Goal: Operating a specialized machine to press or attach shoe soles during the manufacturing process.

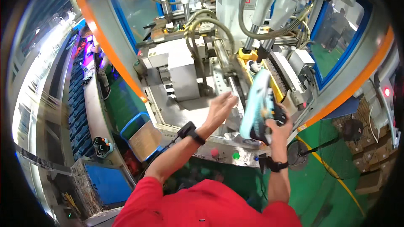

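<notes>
A shoe with a pale turquoise sole and a dark upper is tilted up on its side in front of the machine. My right hand grips it at its dark lower end, fingers wrapped around the opening. To the left of the shoe, my left hand is raised with its fingers stretched out, slightly blurred and holding nothing. It is apart from the shoe. Just beyond the shoe, a yellow holder sits under the machine's right-hand pistons.
A grey machine with a white block, hoses and pistons surrounds the work space. Colored buttons line its front edge. At left are a wooden-seated chair, a conveyor and another shoe. A fan and cartons stand at right.
</notes>
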Action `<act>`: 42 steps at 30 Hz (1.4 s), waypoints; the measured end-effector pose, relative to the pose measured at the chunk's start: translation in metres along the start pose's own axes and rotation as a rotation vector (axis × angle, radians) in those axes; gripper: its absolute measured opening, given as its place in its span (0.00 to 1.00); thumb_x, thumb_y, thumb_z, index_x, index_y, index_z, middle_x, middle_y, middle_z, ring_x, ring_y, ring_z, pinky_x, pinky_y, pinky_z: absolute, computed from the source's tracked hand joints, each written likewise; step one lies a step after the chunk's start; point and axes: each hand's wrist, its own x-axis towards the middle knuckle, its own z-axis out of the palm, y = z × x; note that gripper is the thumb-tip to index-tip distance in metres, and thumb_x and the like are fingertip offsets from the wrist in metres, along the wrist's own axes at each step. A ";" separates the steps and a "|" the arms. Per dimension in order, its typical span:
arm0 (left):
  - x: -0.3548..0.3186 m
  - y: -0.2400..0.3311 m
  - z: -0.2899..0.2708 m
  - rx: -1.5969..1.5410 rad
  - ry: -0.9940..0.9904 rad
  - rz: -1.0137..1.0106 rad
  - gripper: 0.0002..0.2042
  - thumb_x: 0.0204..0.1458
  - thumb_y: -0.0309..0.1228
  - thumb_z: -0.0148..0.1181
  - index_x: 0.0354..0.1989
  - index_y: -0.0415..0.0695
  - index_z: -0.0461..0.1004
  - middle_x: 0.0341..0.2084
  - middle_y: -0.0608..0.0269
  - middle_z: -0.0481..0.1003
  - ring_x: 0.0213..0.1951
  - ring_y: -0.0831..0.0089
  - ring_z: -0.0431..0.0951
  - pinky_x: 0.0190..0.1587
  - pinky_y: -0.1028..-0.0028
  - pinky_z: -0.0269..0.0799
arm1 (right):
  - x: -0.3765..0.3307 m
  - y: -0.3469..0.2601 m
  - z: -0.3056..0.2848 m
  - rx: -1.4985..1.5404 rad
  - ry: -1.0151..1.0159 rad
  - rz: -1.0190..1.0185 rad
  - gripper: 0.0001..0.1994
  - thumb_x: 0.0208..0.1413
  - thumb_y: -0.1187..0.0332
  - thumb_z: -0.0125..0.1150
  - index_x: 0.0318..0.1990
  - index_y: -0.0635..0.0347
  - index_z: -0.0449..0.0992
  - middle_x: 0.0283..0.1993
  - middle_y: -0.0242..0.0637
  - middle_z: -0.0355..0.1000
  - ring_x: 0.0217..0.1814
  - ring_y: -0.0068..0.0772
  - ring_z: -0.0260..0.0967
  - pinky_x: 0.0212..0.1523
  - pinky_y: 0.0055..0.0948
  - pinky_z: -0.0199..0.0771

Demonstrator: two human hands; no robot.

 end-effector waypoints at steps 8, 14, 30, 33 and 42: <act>0.184 -0.110 0.058 0.635 0.192 -0.033 0.26 0.46 0.48 0.64 0.37 0.32 0.73 0.33 0.39 0.77 0.39 0.45 0.77 0.42 0.54 0.72 | 0.008 -0.011 -0.057 -0.184 0.383 -0.068 0.28 0.38 0.78 0.61 0.54 0.66 0.69 0.48 0.35 0.70 0.49 0.29 0.67 0.55 0.28 0.65; 0.226 -0.145 0.032 0.760 0.354 -0.052 0.18 0.45 0.32 0.61 0.41 0.34 0.68 0.36 0.42 0.76 0.40 0.45 0.77 0.43 0.54 0.74 | 0.026 -0.010 -0.072 -0.478 0.484 -0.135 0.26 0.38 0.78 0.59 0.52 0.67 0.71 0.46 0.35 0.69 0.46 0.26 0.67 0.51 0.26 0.68; -0.089 0.078 -0.195 -0.251 0.279 -0.537 0.15 0.49 0.23 0.60 0.45 0.30 0.75 0.35 0.60 0.77 0.36 0.77 0.75 0.41 0.77 0.71 | 0.277 0.131 0.242 -1.274 -0.324 0.105 0.21 0.37 0.60 0.66 0.35 0.73 0.77 0.39 0.60 0.76 0.44 0.54 0.76 0.45 0.40 0.76; -0.154 0.092 -0.216 -0.259 0.529 -0.426 0.17 0.45 0.18 0.60 0.45 0.27 0.72 0.39 0.55 0.78 0.41 0.70 0.78 0.49 0.71 0.72 | 0.263 0.224 0.255 -1.309 -0.155 -0.114 0.21 0.45 0.61 0.61 0.43 0.68 0.68 0.36 0.57 0.76 0.40 0.56 0.76 0.44 0.44 0.76; -0.273 0.067 -0.188 -0.188 1.281 -0.403 0.13 0.49 0.25 0.58 0.42 0.28 0.74 0.35 0.58 0.77 0.38 0.73 0.75 0.46 0.75 0.71 | 0.124 0.127 0.251 -0.808 -0.540 -0.453 0.19 0.55 0.70 0.56 0.54 0.66 0.68 0.45 0.53 0.74 0.45 0.52 0.74 0.44 0.43 0.73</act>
